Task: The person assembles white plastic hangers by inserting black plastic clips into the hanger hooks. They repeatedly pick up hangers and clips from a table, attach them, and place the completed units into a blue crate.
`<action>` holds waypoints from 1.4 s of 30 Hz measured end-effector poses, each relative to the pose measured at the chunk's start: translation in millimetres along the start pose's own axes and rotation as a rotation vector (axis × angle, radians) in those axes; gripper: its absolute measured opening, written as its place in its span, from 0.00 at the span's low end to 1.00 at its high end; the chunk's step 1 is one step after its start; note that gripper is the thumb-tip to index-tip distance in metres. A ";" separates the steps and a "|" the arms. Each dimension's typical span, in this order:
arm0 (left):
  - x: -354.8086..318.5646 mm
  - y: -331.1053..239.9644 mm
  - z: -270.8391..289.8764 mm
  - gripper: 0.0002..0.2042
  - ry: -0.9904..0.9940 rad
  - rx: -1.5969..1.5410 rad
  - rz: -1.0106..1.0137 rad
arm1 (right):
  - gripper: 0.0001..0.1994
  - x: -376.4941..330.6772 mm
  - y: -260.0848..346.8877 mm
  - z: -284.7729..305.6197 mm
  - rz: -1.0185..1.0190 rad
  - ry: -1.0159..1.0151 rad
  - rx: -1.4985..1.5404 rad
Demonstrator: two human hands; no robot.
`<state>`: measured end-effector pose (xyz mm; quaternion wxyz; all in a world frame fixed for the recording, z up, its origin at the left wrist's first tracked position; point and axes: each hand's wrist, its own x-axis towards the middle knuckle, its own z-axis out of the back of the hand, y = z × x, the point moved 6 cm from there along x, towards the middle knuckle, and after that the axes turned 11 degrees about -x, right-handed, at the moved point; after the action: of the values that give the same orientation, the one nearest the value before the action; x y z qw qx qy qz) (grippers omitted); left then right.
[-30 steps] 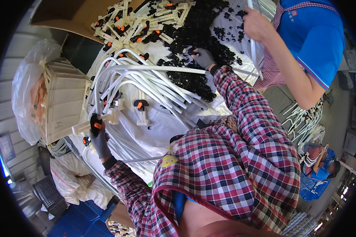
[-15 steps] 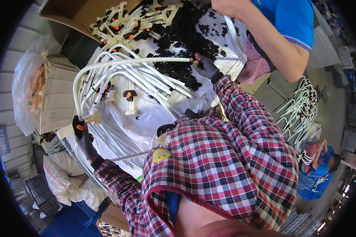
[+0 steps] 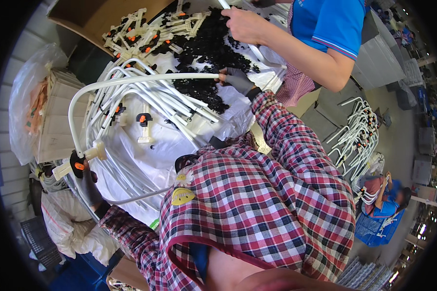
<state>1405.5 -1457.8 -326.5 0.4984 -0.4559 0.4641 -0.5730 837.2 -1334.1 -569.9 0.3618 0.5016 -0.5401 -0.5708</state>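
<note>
A long bent white tube spans my two hands, arching over the table. My left hand, in a dark glove with bare fingertips, is closed around a black clamp with an orange button at the tube's lower left end. A cream plastic bracket sticks out from that clamp. My right hand, gloved alike, pinches the tube's other end; its fingertips hide the very tip. Below the tube lies a pile of similar white tubes. Another cream bracket with a black and orange clamp lies apart on the white sheet.
Small black clips are heaped at the far middle, beside a pile of cream brackets. A co-worker's arm reaches in from the far right, holding a white tube. A bag-covered carton stands left. More tubes lie right.
The whole view has shifted slightly, so most things appear further left. The co-worker's hand and tube have moved left and nearer to my right hand. My hands keep hold of the tube.
</note>
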 end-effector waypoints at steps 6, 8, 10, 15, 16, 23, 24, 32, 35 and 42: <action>-6.0 -6.0 -0.6 0.22 0.029 0.016 -0.015 | 0.12 -8.8 5.7 -39.1 -0.106 0.181 0.149; -2.9 -11.7 -9.1 0.21 0.040 0.020 -0.016 | 0.09 -5.7 -27.7 -15.0 -0.132 0.125 0.299; -10.2 -15.4 -7.1 0.21 -0.008 0.045 -0.026 | 0.07 -16.7 -27.2 -10.2 -0.123 0.017 0.487; -3.2 -3.0 -7.3 0.20 0.002 0.022 0.004 | 0.10 -27.6 14.1 -34.3 -0.039 0.156 0.418; -2.7 -0.6 -7.8 0.20 0.010 0.031 0.007 | 0.10 -29.1 19.6 -39.3 -0.063 0.143 0.308; 13.0 49.5 29.0 0.20 0.046 -0.179 0.144 | 0.10 -13.0 48.9 -28.1 0.090 0.256 -0.418; 14.0 51.1 30.3 0.19 0.042 -0.222 0.129 | 0.10 -7.1 51.8 -24.1 0.136 0.293 -0.661; 26.2 -8.3 -48.9 0.26 0.280 -0.056 0.164 | 0.22 11.0 213.9 -154.4 0.621 -0.003 -1.047; 34.2 -46.8 -123.7 0.28 0.526 -0.121 0.160 | 0.17 22.9 313.4 -189.4 0.889 -0.264 -1.283; 36.8 -64.0 -181.7 0.19 0.776 -0.070 0.260 | 0.06 11.6 304.8 -261.9 1.014 0.318 -1.826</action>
<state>1213.9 -1475.7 -289.0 0.3387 -0.1605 0.6906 -0.6186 1047.5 -1458.8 -250.7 0.8648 -0.1763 0.0017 -0.4701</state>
